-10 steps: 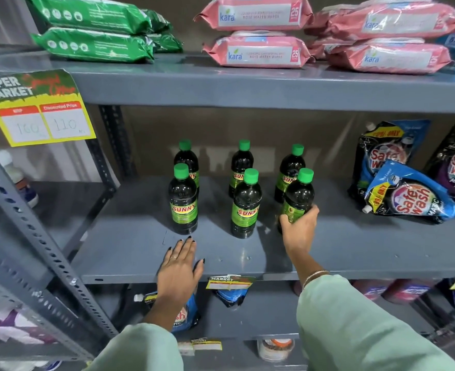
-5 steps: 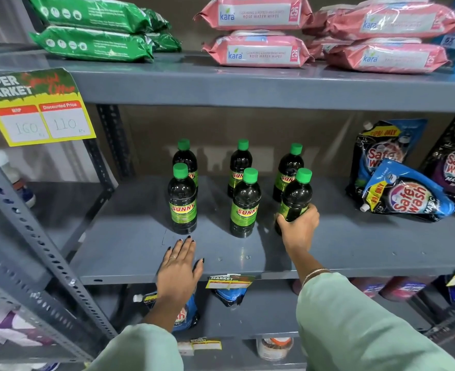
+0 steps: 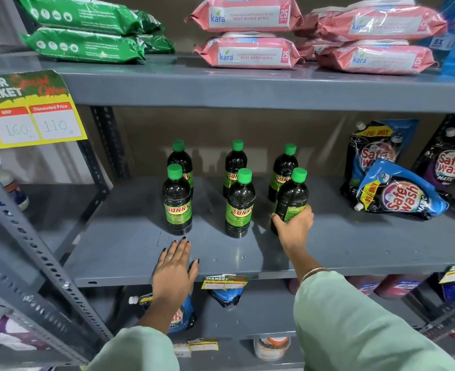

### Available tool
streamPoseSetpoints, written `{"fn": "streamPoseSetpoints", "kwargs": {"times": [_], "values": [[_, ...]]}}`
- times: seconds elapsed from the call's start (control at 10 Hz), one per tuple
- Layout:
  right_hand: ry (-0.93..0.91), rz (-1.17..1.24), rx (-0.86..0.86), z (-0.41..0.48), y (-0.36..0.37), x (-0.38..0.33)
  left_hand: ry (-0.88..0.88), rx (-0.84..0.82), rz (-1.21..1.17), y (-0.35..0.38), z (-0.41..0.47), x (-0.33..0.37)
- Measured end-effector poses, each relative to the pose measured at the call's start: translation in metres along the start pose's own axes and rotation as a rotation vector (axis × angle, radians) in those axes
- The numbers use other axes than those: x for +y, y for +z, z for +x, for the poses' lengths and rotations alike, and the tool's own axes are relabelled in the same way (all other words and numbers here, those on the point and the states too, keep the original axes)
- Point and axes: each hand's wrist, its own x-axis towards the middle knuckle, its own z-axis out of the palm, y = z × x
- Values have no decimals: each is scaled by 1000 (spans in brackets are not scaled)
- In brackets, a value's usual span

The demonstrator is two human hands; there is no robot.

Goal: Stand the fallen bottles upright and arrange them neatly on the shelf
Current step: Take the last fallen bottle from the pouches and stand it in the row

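Note:
Several dark Sunny bottles with green caps stand upright in two rows on the grey middle shelf (image 3: 130, 253). The front row holds a left bottle (image 3: 177, 200), a middle bottle (image 3: 240, 204) and a right bottle (image 3: 291, 195). My right hand (image 3: 293, 228) is wrapped around the lower part of the front right bottle, which leans slightly. Behind stand three more bottles, the back left one (image 3: 180, 156), the back middle one (image 3: 235, 163) and the back right one (image 3: 283, 167). My left hand (image 3: 174, 269) lies flat on the shelf's front edge, fingers spread, holding nothing.
Safewash pouches (image 3: 400, 194) lean at the shelf's right end. Pink wipes packs (image 3: 250, 53) and green packs (image 3: 84, 46) lie on the shelf above. A yellow price card (image 3: 31, 121) hangs at upper left. A slotted steel upright (image 3: 33, 253) runs down the left. More pouches sit on the lower shelf.
My right hand has kept its hold on the front right bottle and shifted it very slightly. My left hand has stayed flat on the shelf edge.

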Motion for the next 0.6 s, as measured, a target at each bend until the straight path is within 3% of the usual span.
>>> {"fn": "streamPoseSetpoints", "kwargs": {"times": [0.1,0.3,0.5,0.6], "values": [[27,62,-43,-1,-2,4,1,0,5,0,0,0],[41,-22,73,1,-3,2,2,4,9,1,0,0],[97,48,-34,-1,-6,13,10,11,5,1,0,0],[104,-3,12,0,-8,12,8,10,3,2,0,0]]}}
